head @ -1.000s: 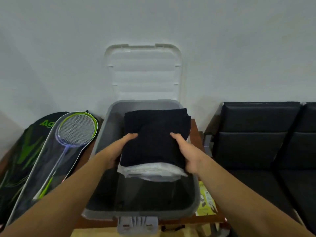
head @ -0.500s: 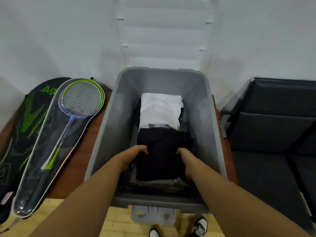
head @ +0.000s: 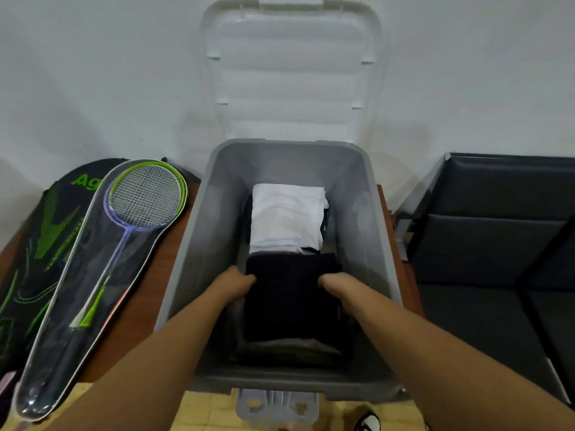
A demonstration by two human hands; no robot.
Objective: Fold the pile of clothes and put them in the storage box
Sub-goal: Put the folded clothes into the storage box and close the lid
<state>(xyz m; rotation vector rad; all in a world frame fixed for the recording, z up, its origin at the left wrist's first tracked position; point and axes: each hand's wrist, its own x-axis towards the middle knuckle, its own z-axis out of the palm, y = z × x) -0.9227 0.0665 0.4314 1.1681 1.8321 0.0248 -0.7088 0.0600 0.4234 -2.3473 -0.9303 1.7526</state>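
My left hand (head: 235, 286) and my right hand (head: 336, 284) are apart, one on each side of the black folded cloth (head: 292, 293). Each hand holds an edge, with the fingers curled down out of sight. The black folded cloth is deep inside the grey plastic storage box (head: 193, 275), at the end near me, on top of some other folded things. A white folded cloth (head: 287, 216) lies behind it, touching it.

I think some clothes are packed and this one is almost put down. I only need to let go. I cannot see the pile, so I cannot tell how many are left.

The pale plastic lid (head: 292, 73) stands up against the wall, out of the way. The box sits on a brown wooden table (head: 130, 331). On its left lies a badminton racket in a clear cover (head: 146, 200) on a black and green bag (head: 37, 244). A black padded seat (head: 497, 244) is on the right. The box walls are close to my arms.
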